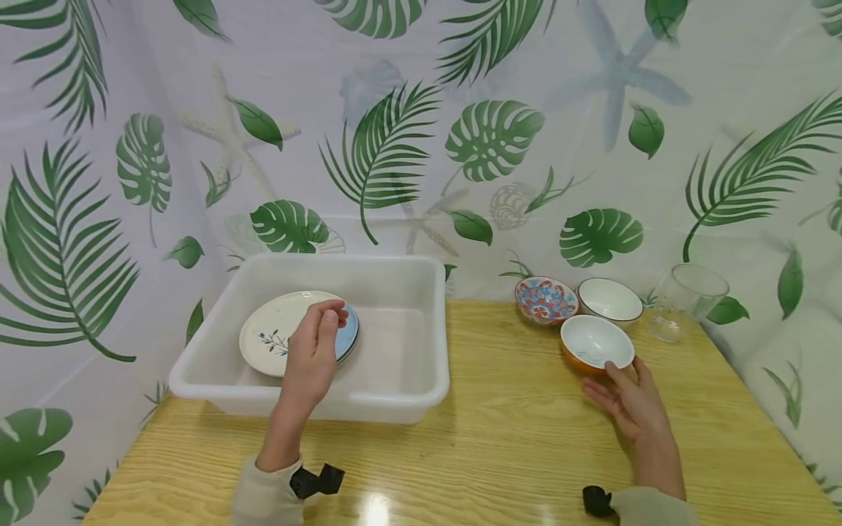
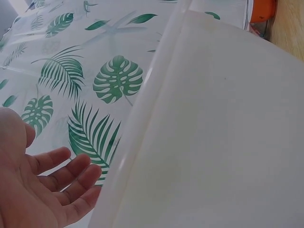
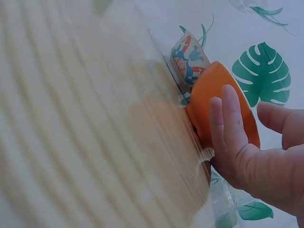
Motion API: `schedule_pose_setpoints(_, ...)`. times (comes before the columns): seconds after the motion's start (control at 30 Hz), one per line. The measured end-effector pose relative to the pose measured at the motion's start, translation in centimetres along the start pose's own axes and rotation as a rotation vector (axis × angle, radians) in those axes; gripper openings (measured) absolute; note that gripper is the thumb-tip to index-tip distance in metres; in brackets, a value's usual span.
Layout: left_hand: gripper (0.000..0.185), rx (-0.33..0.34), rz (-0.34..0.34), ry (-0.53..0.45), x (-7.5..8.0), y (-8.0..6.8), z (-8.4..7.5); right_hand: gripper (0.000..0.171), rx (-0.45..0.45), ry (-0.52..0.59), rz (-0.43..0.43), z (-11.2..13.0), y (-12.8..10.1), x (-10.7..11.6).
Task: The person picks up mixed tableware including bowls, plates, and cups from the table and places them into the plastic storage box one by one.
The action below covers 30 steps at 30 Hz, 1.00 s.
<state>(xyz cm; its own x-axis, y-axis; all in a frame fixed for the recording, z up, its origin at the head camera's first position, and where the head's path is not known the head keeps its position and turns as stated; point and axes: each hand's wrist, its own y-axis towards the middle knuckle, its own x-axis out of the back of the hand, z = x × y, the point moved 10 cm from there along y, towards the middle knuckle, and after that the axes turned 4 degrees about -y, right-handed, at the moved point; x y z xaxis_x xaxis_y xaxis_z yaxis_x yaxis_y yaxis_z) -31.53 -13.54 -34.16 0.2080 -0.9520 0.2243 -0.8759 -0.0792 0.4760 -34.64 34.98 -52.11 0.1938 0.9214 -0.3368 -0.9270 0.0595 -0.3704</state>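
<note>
My right hand (image 1: 634, 405) holds an orange bowl (image 3: 213, 102) with a white inside by its near right side. The thumb lies over the rim and the fingers (image 3: 232, 114) spread along the orange outside. Behind that bowl are a red-and-blue patterned bowl (image 1: 546, 299) and a white bowl with a dark rim (image 1: 612, 299). My left hand (image 1: 314, 354), loosely curled and holding nothing, hovers over the white plastic tub (image 1: 401, 409). Inside the tub, a cream plate with a floral sprig (image 1: 263, 332) overlaps a blue plate (image 1: 349, 336); the hand partly hides both.
A clear glass (image 1: 687, 299) stands at the back right, beside the bowls. The wooden table (image 1: 500, 438) ends against a leaf-patterned cloth (image 1: 408, 66) behind and at the sides. The tub's raised rim (image 2: 142, 99) runs close by my left hand.
</note>
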Motion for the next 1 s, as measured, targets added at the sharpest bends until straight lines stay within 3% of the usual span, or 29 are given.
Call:
schedule_pose_setpoints(0.37,0.032,0.005,0.014,0.000,-0.24,0.05,-0.56,0.083,-0.028,0.149,-0.029,0.19,-0.04,0.05)
schedule_pose_setpoints(1.0,0.032,0.019,0.019,0.028,-0.39,-0.04,-0.24,0.077,-0.044,0.089,-0.036,0.06,-0.46,-0.14)
